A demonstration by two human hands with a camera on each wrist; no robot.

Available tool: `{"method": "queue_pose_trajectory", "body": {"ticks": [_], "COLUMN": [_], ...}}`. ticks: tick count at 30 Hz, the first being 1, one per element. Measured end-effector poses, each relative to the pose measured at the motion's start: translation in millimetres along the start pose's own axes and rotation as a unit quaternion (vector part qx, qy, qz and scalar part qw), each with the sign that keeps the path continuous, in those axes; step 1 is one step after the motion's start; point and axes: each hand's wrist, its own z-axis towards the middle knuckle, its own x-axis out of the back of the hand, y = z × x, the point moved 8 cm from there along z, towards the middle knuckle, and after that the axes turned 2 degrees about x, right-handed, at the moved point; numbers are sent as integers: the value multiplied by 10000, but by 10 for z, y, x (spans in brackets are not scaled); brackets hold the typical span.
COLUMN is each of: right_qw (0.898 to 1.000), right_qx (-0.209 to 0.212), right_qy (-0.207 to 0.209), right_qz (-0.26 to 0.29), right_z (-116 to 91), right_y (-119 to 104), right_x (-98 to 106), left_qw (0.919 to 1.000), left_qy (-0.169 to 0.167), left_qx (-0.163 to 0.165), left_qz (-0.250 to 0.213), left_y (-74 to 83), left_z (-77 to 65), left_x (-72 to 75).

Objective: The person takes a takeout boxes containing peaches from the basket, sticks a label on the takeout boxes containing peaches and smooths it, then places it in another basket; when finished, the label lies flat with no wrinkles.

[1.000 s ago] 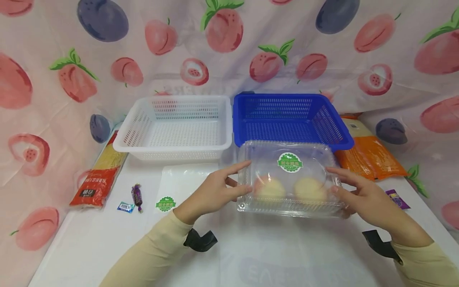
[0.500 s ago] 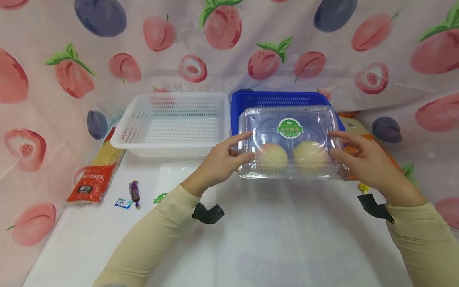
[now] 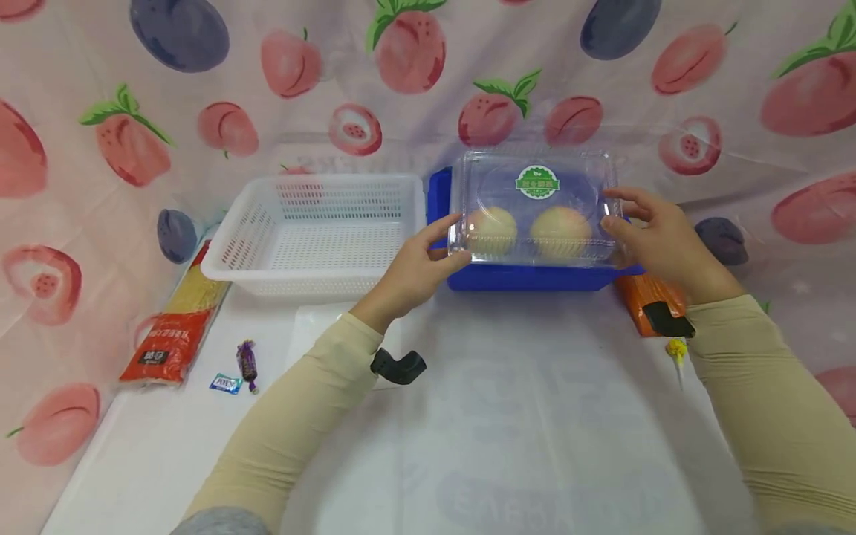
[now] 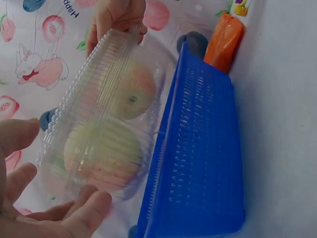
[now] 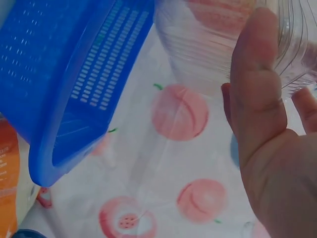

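Note:
A clear plastic clamshell box (image 3: 537, 212) with a green and white label hangs above the blue basket (image 3: 531, 279). Two pale yellow-pink fruits, peach-like, show inside: one fruit (image 3: 493, 230) on the left, another fruit (image 3: 563, 229) on the right. My left hand (image 3: 416, 273) grips the box's left end, thumb toward the near corner. At the opposite end, my right hand (image 3: 658, 241) holds it between thumb and fingers. In the left wrist view the box (image 4: 101, 124) is tilted above the basket rim (image 4: 163, 144), apart from it.
A white basket (image 3: 314, 279) stands left of the blue one. Around them lie a red-yellow bag (image 3: 175, 327), a purple-wrapped candy (image 3: 247, 365), a small blue packet (image 3: 225, 383), a white sheet (image 3: 314, 327), an orange bag (image 3: 645, 301) and a yellow lollipop (image 3: 677, 349).
Both hands have carried the clamshell box forward and up from in front of the blue basket to above it. The lollipop on the right has come into sight.

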Motion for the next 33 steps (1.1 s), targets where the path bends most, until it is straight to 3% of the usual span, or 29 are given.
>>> {"method": "queue_pose_trajectory", "body": {"ticks": [3,7,12,18,25,33], "right_qw": [9997,9994,9993,9990,9992,9986], "right_qx": [23,-101,136,310,-57,-183], "right_qy": [190,332,314,183,-66,-214], "right_qz": [176,-17,-125,274,402,448], "right_z": [104,234,407,614,734,812], "right_y": [59,147,198,316,519,683], "right_x": [35,76,77,-25,-140,-249], "left_qw": [9999,9999,9995,9977,9959,9954], "left_qy": [33,66,72,16,-76,397], "left_qx": [-7,28,295,636,899,868], "left_qz": [-103,-154,42,226,0,-62], "left_y": [-61,-181,-402,-651,-819,-871], "left_z": [-36,-84,-158,-192,-84,112], "left_x": [21,44,51,0,-100,-111]}}
